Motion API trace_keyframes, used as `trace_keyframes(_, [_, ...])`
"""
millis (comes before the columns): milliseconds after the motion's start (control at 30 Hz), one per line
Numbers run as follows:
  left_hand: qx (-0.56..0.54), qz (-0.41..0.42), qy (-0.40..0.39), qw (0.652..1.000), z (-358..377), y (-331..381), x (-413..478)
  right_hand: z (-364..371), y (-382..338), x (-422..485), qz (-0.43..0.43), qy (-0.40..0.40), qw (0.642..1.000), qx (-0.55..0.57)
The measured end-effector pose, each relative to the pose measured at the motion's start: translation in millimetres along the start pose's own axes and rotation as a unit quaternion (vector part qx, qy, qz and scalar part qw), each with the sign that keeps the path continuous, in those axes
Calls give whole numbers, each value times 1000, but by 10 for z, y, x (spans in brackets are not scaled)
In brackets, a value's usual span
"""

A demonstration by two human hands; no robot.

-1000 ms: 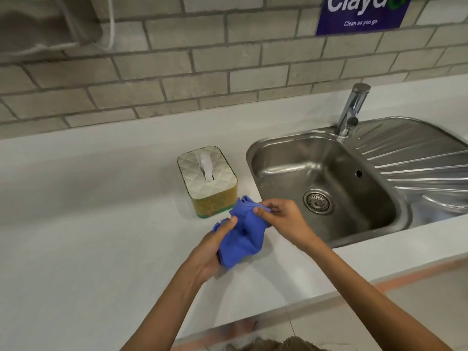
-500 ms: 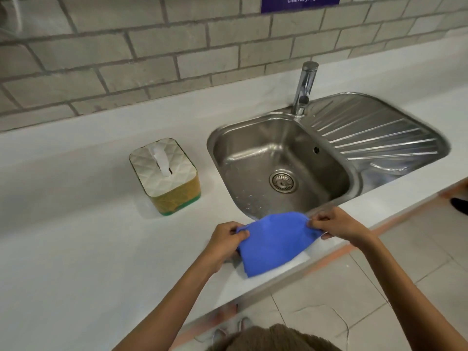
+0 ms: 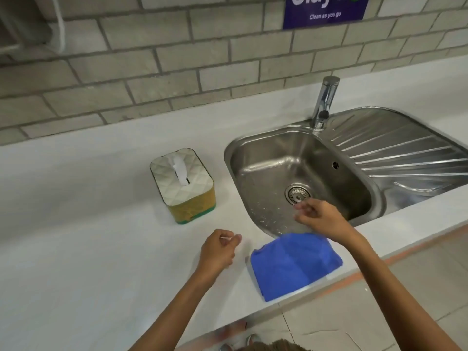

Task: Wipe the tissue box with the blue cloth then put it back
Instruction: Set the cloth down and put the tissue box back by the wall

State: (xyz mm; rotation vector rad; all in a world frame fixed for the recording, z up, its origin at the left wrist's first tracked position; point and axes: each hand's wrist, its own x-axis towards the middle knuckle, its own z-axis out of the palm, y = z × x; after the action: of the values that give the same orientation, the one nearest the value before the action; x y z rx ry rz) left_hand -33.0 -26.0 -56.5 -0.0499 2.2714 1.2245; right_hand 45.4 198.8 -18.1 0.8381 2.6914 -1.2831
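The tissue box [image 3: 182, 184] stands upright on the white counter [image 3: 76, 236], left of the sink [image 3: 301, 183]. The left hand [image 3: 218, 249] hovers loosely curled, holding nothing. The blue cloth [image 3: 295, 263] lies at the counter's front edge, partly overhanging, so it could slip off. The right hand [image 3: 320, 219], half open and empty, could snag it.
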Motion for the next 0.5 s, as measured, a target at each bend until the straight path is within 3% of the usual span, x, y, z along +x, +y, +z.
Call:
trace_keyframes(67, [-164, -75, 9, 983, -174, -4, 42, 116, -208, 177, -44, -21, 996, 80])
trace_keyframes(167, [-419, -117, -9, 901, -425, -2, 51, 309, -499, 506, -69, -43, 987, 142])
trace_keyframes(233, [-518, -117, 6, 847, -557, 24, 69, 440, -695, 775, -72, -52, 979, 186])
trace_keyframes(333, [-586, -115, 20, 802, -706, 133, 106, 614, -1011, 1187, -36, -57, 965, 253])
trace_keyframes(500, [-629, -119, 17, 768, -857, 259, 180, 882, -1545, 1631, -48, -132, 967, 211])
